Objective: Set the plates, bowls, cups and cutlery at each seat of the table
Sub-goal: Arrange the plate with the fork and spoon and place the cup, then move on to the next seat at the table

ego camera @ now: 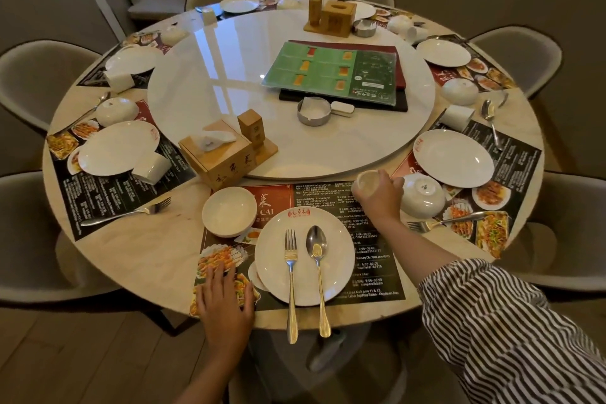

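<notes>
At the near seat a white plate [303,256] lies on a printed placemat [373,259], with a fork [291,282] and a spoon [318,272] laid across it. A white bowl [229,215] stands upright to the plate's upper left. My right hand [380,198] is shut on a small white cup [367,182] at the mat's far right corner. My left hand [226,298] rests flat on the mat's left edge, fingers spread. Other seats around the round table [137,249] hold plates, upturned bowls, tipped cups and cutlery.
A white turntable [229,75] fills the table's middle, carrying menus [334,70], an ashtray [313,111] and two wooden tissue boxes [216,154] [337,18]. An upturned bowl [423,195] sits just right of my right hand. Grey chairs [36,72] ring the table.
</notes>
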Demonstrator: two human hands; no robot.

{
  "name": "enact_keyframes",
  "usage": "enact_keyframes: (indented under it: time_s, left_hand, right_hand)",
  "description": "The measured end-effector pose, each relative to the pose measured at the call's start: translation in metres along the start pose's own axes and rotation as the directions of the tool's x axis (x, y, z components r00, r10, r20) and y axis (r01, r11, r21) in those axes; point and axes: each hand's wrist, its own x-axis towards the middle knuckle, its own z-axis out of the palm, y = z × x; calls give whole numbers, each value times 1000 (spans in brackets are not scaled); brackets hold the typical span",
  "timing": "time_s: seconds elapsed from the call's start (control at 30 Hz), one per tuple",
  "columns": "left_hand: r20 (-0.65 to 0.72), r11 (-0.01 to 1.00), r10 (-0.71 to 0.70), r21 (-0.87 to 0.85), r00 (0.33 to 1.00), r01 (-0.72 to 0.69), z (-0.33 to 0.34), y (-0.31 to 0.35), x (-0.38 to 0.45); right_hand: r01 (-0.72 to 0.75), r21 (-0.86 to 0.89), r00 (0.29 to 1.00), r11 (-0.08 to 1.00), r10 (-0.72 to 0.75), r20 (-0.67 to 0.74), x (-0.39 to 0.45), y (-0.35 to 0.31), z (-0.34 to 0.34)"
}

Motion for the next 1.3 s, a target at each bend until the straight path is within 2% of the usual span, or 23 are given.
enact_keyframes:
  time_s: [0.13,0.3,0.5,0.7,0.87,1.03,1.3]
  left_hand:
    - [21,1000,-1,9,1000,1,0,0,1]
    - [40,1000,-18,6,999,18,0,0,3]
    - [63,999,-18,-27,998,20,-3,-1,2]
    - [162,994,-8,-105,987,25,-22,1,0]
    - [157,970,-18,-236,987,55,-45,12,-12]
    - [119,957,13,-289,993,22,-65,27,-29]
    - [67,927,190,-341,979,-156,-89,49,-41]
  right_hand:
    - [-64,-82,998,995,66,21,10,-18,5]
    - [-119,-98,992,988,122,17,14,-31,6]
    - [-112,-71,983,991,121,138,-1,-17,0]
    - [71,-62,985,996,-60,161,-54,7,-15]
    - [189,-69,963,980,-170,210,-107,32,-32]
    - [243,-101,943,965,-211,256,-146,46,-46]
    - [278,-181,942,943,-232,241,-192,46,-69]
